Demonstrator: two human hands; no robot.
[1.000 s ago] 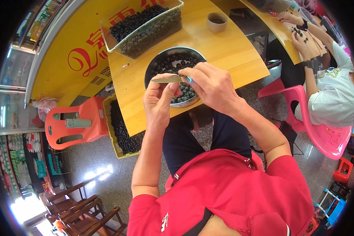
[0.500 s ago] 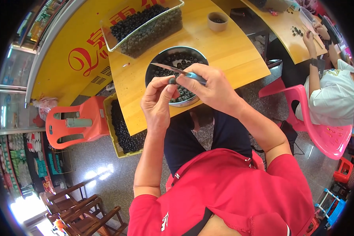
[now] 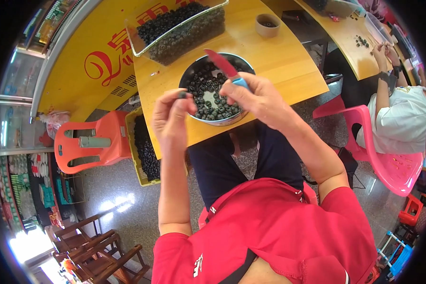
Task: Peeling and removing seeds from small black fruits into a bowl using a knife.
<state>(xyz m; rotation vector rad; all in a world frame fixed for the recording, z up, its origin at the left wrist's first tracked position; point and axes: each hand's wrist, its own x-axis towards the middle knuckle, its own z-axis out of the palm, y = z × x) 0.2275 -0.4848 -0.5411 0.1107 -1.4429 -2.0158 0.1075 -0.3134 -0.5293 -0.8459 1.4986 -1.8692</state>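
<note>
My left hand [image 3: 171, 118] pinches a small dark round piece [image 3: 182, 95] between thumb and fingertips, at the left side of a round metal bowl [image 3: 217, 122]. Over the bowl's right side, my right hand [image 3: 262, 99] grips a knife [image 3: 222, 64] by its blue handle. Its blade looks reddish and points up and to the left, apart from the piece. Inside the bowl lie many small dark round pieces [image 3: 206, 83], several with a pale hole showing. A bare patch of the bowl's bottom shows among them.
Behind the bowl on the wooden table [image 3: 284, 61] stand a clear tub [image 3: 189, 45] full of dark pieces and a small cup [image 3: 268, 31]. A yellow crate [image 3: 136, 158] and an orange chair [image 3: 111, 142] are at left. Another person [image 3: 397, 113] works at the right table.
My hands have moved apart. The left went left with the small dark piece; the knife has swung more upright and away from it. More of the bowl's contents shows between them.
</note>
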